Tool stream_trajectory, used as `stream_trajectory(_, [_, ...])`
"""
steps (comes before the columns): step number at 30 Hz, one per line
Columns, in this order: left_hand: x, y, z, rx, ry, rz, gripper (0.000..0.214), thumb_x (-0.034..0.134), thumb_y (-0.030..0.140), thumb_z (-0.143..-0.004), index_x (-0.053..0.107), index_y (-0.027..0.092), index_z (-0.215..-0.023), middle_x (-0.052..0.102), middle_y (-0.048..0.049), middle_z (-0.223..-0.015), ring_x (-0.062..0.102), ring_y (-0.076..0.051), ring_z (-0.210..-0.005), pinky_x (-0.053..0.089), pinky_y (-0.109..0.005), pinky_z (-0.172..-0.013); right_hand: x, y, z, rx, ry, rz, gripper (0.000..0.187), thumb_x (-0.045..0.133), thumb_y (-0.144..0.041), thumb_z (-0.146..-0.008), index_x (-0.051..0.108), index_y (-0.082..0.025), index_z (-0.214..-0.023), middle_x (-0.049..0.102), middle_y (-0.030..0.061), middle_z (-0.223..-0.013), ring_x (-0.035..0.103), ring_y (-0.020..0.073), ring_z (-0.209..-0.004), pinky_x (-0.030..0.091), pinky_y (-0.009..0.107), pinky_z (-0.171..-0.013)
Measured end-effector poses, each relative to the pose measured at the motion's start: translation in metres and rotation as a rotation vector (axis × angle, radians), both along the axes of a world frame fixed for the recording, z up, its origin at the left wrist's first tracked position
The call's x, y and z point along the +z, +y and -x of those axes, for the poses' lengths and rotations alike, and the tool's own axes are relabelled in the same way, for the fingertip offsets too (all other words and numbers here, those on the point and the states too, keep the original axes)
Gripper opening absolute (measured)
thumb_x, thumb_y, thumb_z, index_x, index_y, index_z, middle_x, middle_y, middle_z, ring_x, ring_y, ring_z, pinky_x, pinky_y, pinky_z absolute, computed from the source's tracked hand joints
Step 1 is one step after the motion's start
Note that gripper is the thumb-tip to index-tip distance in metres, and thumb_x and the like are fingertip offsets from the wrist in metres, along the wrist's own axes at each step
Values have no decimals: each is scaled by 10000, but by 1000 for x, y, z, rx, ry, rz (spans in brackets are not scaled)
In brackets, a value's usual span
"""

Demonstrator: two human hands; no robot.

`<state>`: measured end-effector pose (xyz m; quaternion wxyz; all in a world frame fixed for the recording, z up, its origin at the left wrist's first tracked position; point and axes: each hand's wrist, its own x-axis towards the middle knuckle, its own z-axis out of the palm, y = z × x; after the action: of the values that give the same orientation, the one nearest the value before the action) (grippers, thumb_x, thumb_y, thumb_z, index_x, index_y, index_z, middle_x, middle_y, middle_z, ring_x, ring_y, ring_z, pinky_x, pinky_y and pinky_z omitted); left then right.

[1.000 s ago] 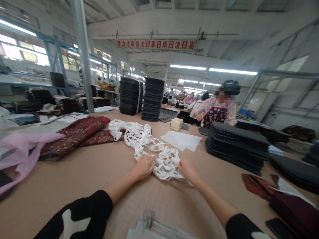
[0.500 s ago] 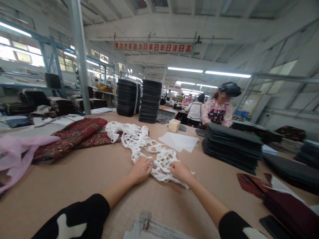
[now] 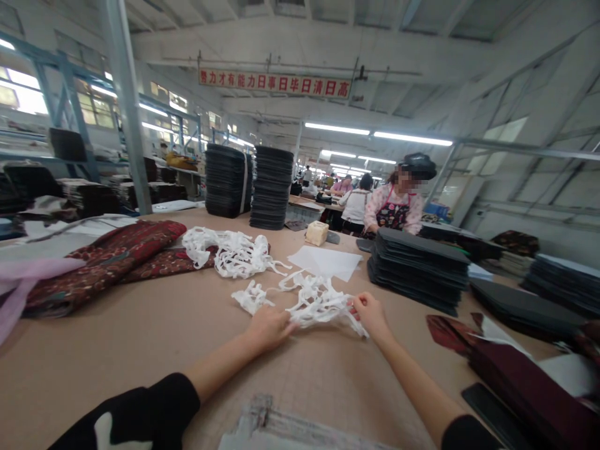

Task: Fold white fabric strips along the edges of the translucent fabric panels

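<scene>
A tangle of white cloth strips [image 3: 314, 300] lies across the middle of the brown table. My left hand [image 3: 270, 327] is closed at its near left edge, with strips showing on both sides of the fingers, which are slightly blurred. At the right end, my right hand [image 3: 372, 314] pinches the strips between thumb and fingers. Farther back, a second heap of white strips [image 3: 244, 253] rests partly against a folded dark red patterned fabric [image 3: 107, 262]. A loose strand runs from that heap toward the strips at my hands.
White paper [image 3: 325, 261] and a pale yellow block [image 3: 317, 233] lie beyond the strips. Stacks of black panels stand at the back [image 3: 269, 187] and right [image 3: 417, 269]. Maroon fabric [image 3: 520, 381] and a phone-like dark slab [image 3: 497, 415] lie at right. A co-worker [image 3: 398, 203] stands across.
My right hand has moved right, drawing the strips wider. The near tangle has come apart from the heap behind it, apart from a loose strand. The view has shifted slightly right.
</scene>
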<state>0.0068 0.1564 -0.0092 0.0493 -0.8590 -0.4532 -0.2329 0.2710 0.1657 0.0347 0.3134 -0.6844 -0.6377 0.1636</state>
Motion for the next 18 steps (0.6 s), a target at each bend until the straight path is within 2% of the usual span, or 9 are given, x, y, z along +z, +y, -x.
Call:
stream_trajectory(3, [14,-3,-2,21,8,-33,378,410,492,-877,607,178,-798,636,-89,-792,587,-238,-793,424,-352,-747,-8,-23,12,186,25,99,141,432,-164,-813,553,-168,-741,673,23,-748,625,129,-615,427,175,-473])
stream_trajectory(5, [23,1,-11,20,-1,-46,307,425,431,-885,604,181,-894,627,-101,-923,567,-249,-895,404,-367,-807,-10,-35,14,301,11,188,65,557,-146,-728,573,-168,-668,647,-24,-604,595,121,-488,399,168,-417])
stream_trajectory(7, [26,7,-26,7,-9,-40,232,461,350,-875,584,193,-991,603,-97,-1033,535,-254,-985,381,-381,-863,-5,-35,12,334,-9,221,106,569,-178,-744,580,-163,-639,616,-38,-536,558,109,-413,381,171,-391])
stream_trajectory(10, [21,17,-54,-29,-5,-1,330,536,323,-820,528,216,-1132,549,-88,-1173,485,-260,-1090,353,-400,-926,11,-8,0,214,-48,123,275,403,-250,-903,584,-148,-722,620,-4,-619,570,104,-490,431,199,-481])
stream_trajectory(13, [6,17,-77,-69,25,54,450,586,355,-764,505,227,-1188,479,-93,-1288,427,-279,-1173,337,-419,-962,19,33,-11,80,-104,51,215,459,-299,-923,591,-132,-896,622,34,-858,597,141,-725,491,289,-659])
stream_trajectory(15, [-3,15,-83,-76,48,81,448,569,348,-764,508,232,-1193,437,-94,-1337,380,-293,-1219,319,-445,-980,13,55,-11,45,-130,72,218,533,-322,-893,581,-136,-996,597,43,-984,590,174,-828,502,347,-715])
stream_trajectory(18, [-11,12,-81,-56,72,118,455,516,350,-791,480,244,-1231,388,-100,-1378,344,-300,-1252,303,-476,-991,-11,73,2,28,-143,133,251,551,-317,-882,567,-145,-1064,577,51,-1059,585,196,-873,508,363,-732])
